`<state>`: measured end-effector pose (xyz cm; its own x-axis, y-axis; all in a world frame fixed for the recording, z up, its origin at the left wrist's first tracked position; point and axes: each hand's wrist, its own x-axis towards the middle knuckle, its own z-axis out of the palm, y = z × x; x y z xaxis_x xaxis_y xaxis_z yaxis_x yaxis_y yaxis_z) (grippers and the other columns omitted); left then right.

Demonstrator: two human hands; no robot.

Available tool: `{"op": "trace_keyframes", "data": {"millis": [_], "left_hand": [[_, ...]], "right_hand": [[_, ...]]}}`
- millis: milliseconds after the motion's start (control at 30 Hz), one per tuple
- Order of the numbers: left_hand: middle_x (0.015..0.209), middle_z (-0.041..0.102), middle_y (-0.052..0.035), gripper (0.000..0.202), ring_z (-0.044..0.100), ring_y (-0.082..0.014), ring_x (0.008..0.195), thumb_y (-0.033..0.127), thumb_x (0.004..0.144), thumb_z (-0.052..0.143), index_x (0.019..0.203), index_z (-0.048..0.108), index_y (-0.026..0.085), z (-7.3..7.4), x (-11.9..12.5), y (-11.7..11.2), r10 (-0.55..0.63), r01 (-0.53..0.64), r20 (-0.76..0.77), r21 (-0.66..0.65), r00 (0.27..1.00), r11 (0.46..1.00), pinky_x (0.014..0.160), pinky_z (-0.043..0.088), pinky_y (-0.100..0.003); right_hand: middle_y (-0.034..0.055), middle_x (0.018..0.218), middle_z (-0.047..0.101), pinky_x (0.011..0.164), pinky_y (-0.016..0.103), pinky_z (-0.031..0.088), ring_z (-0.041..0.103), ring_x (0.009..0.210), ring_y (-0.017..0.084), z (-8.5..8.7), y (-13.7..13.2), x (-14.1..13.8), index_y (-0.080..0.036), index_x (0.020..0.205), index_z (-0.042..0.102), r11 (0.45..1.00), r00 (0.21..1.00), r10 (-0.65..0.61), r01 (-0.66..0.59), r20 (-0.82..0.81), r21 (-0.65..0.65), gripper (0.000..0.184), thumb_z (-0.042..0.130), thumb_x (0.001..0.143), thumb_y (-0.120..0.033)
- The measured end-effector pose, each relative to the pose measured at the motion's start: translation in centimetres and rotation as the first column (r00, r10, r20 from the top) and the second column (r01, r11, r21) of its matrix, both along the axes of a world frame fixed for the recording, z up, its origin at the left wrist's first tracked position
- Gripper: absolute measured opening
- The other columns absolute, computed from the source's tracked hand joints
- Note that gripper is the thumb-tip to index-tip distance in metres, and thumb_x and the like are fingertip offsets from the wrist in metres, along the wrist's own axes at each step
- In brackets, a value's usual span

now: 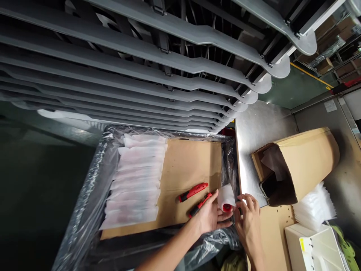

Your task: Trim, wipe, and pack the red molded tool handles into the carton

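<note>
My left hand (210,216) is closed around a red piece (227,207), most of it covered by a thin white wrapping sheet (225,194). At the sheet's right edge, my right hand (248,216) has its fingers bent, with thumb and fingertips on the wrap. Two red-and-black elongated parts lie on the brown cardboard sheet (191,162): one red-and-black part (194,192) lies uncovered, and the nearer red-and-black part (200,204) is partly behind my left hand. Left of them, a row of white-wrapped pieces (135,184) overlaps, with faint red showing through.
Dark plastic film (84,210) lines the bin around the cardboard. Grey slatted racks (158,75) hang low above it. To the right, an open carton (307,162) lies on the metal table (254,120), near stacked white sheets (314,207) and a white box (313,244).
</note>
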<state>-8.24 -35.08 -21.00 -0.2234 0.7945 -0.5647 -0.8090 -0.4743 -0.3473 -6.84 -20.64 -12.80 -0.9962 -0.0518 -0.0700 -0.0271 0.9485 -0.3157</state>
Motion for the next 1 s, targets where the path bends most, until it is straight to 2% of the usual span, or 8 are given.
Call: {"op": "trace_keyframes", "data": {"millis": [167, 333, 433, 533, 667, 833, 933, 1000], "left_hand": [[0.076, 0.075, -0.0057, 0.027, 0.071, -0.0185, 0.068, 0.039, 0.087, 0.064, 0.095, 0.064, 0.013, -1.2, 0.7, 0.8, 0.034, -0.032, 0.081, -0.025, 0.996, 0.999, 0.072, 0.057, -0.031], [0.074, 0.075, -0.0053, 0.016, 0.072, -0.0198, 0.068, 0.027, 0.084, 0.063, 0.093, 0.063, 0.014, -2.3, 0.9, 1.2, 0.089, -0.083, 0.109, -0.055, 0.99, 0.995, 0.074, 0.057, -0.032], [0.067, 0.073, -0.0021, 0.008, 0.07, -0.0188, 0.061, 0.024, 0.085, 0.06, 0.084, 0.061, 0.016, -2.6, 1.1, 1.0, 0.119, -0.112, 0.102, -0.072, 0.988, 0.991, 0.07, 0.056, -0.032], [0.07, 0.073, -0.0031, 0.015, 0.07, -0.0209, 0.063, 0.031, 0.087, 0.059, 0.085, 0.062, 0.016, -2.0, 1.0, 0.5, 0.129, -0.124, 0.079, -0.061, 0.989, 0.99, 0.069, 0.056, -0.035], [0.085, 0.075, -0.0097, 0.038, 0.073, -0.026, 0.077, 0.049, 0.086, 0.063, 0.099, 0.066, 0.013, -0.6, 0.4, -0.1, 0.102, -0.101, 0.065, -0.021, 0.993, 0.995, 0.078, 0.057, -0.043], [0.081, 0.075, -0.0146, 0.029, 0.073, -0.0253, 0.073, 0.032, 0.083, 0.072, 0.094, 0.068, 0.006, 0.3, 1.0, -0.5, 0.107, -0.097, 0.07, -0.139, 0.992, 0.986, 0.071, 0.057, -0.034], [0.082, 0.076, -0.0116, 0.016, 0.073, -0.0223, 0.076, 0.012, 0.075, 0.078, 0.087, 0.067, 0.009, 0.2, 3.1, -2.0, 0.247, -0.214, 0.045, -0.367, 0.968, 0.905, 0.073, 0.057, -0.029], [0.084, 0.076, -0.007, 0.02, 0.073, -0.0193, 0.08, 0.003, 0.072, 0.076, 0.084, 0.066, 0.013, -0.4, 5.0, -3.9, 0.372, -0.303, 0.011, -0.558, 0.928, 0.773, 0.077, 0.056, -0.026]], "right_hand": [[0.0084, 0.101, 0.064, 0.089, 0.043, 0.043, 0.052, 0.102, 0.027, 0.1, 0.0, 0.1, -0.023, 0.091, 0.063, 0.992, 0.997, -0.047, 0.053, 0.055, -0.112, 0.026, 0.04, 0.097, -0.035], [0.0103, 0.099, 0.067, 0.084, 0.048, 0.039, 0.05, 0.104, 0.034, -1.0, -0.3, 0.8, -0.023, 0.077, 0.062, 0.983, 0.986, -0.166, 0.167, -0.018, 0.074, 0.027, 0.045, 0.091, -0.038], [0.0075, 0.091, 0.067, 0.083, 0.044, 0.041, 0.054, 0.096, 0.03, -1.0, -0.1, 1.2, -0.024, 0.076, 0.06, 0.98, 0.979, -0.168, 0.179, 0.114, -0.092, 0.028, 0.044, 0.093, -0.04], [0.0071, 0.095, 0.065, 0.085, 0.042, 0.044, 0.054, 0.096, 0.027, -0.6, -0.1, 1.3, -0.024, 0.082, 0.06, 0.941, 0.976, -0.18, 0.208, 0.125, -0.267, 0.029, 0.043, 0.096, -0.042], [0.0099, 0.107, 0.06, 0.092, 0.046, 0.04, 0.047, 0.107, 0.03, -0.2, -0.7, 1.1, -0.023, 0.084, 0.062, 0.983, 0.992, -0.121, 0.114, -0.041, -0.146, 0.022, 0.048, 0.094, -0.037], [0.0093, 0.11, 0.06, 0.094, 0.047, 0.039, 0.048, 0.109, 0.028, -0.2, -0.8, 1.4, -0.023, 0.088, 0.064, 0.986, 0.997, -0.045, 0.035, -0.061, -0.16, 0.02, 0.049, 0.094, -0.035], [0.0093, 0.111, 0.062, 0.097, 0.046, 0.039, 0.05, 0.112, 0.028, -0.7, 0.1, 2.0, -0.023, 0.099, 0.065, 0.96, 0.993, -0.11, 0.093, -0.049, -0.263, 0.026, 0.053, 0.093, -0.045], [0.0098, 0.108, 0.064, 0.096, 0.046, 0.04, 0.052, 0.112, 0.029, -1.6, 1.0, 2.4, -0.022, 0.101, 0.066, 0.936, 0.983, -0.183, 0.167, -0.023, -0.31, 0.034, 0.054, 0.091, -0.052]]}}
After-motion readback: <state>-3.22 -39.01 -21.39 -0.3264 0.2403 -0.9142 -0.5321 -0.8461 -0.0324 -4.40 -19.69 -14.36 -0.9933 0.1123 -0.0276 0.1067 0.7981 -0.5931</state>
